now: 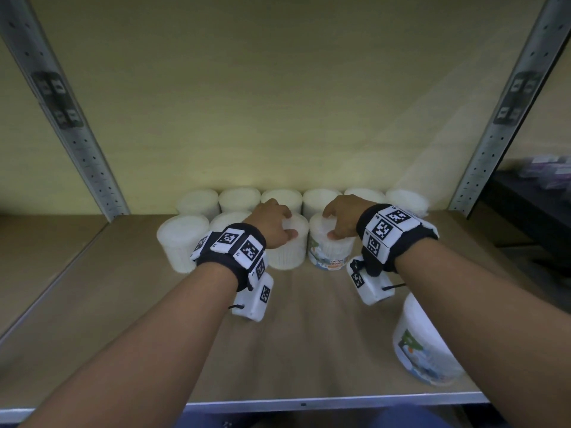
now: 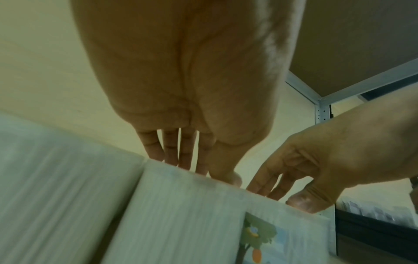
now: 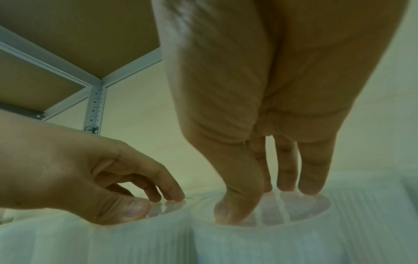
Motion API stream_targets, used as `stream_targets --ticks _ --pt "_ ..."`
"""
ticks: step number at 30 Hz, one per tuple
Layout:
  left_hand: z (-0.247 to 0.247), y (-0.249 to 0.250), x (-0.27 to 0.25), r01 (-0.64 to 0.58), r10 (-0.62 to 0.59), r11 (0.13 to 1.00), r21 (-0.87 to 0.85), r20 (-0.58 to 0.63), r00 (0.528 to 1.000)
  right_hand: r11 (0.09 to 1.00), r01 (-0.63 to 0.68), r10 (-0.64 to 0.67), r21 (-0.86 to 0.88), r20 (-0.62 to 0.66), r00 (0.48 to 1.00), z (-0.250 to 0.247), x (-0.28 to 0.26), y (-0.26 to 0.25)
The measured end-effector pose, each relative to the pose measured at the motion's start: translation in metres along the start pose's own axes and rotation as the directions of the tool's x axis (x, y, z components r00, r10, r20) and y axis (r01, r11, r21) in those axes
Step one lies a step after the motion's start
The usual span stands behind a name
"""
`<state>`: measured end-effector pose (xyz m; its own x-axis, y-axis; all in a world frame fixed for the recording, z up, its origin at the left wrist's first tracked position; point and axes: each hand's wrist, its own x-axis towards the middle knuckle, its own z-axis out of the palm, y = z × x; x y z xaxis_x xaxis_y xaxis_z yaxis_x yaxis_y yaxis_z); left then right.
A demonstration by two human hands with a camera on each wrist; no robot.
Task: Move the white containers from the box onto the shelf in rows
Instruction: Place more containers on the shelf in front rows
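Note:
Two rows of white ribbed containers stand on the wooden shelf [image 1: 123, 319]. Several line the back wall [image 1: 239, 199], and the front row starts at the left [image 1: 180, 242]. My left hand [image 1: 279, 223] [image 2: 203, 168] rests its fingertips and thumb on the lid of a plain front-row container [image 1: 287, 254] [image 2: 181, 214]. Just to the right, my right hand [image 1: 340, 220] [image 3: 260, 198] presses fairly straight fingers into the lid recess of a container with a picture label [image 1: 330, 254] [image 3: 294, 241]. The two containers touch side by side. The box is out of view.
Another labelled container [image 1: 423, 344] sits near the shelf's front right edge, under my right forearm. Perforated metal uprights [image 1: 77, 134] [image 1: 500, 134] frame the bay. A dark shelf with small boxes [image 1: 543, 171] lies beyond the right upright.

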<state>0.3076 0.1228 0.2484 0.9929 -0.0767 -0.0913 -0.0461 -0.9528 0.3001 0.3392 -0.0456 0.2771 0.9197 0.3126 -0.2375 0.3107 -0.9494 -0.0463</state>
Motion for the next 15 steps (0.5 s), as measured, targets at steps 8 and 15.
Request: stream_targets --ticks 8,15 --pt "-0.009 0.001 -0.005 -0.047 0.056 0.996 -0.077 0.112 0.992 1.000 0.009 -0.009 -0.007 0.017 1.000 -0.003 0.000 -0.001" --pt "-0.009 0.012 -0.007 -0.064 0.074 0.989 -0.130 0.078 0.994 1.000 0.006 -0.006 -0.018 0.023 1.000 -0.003 0.001 -0.002"
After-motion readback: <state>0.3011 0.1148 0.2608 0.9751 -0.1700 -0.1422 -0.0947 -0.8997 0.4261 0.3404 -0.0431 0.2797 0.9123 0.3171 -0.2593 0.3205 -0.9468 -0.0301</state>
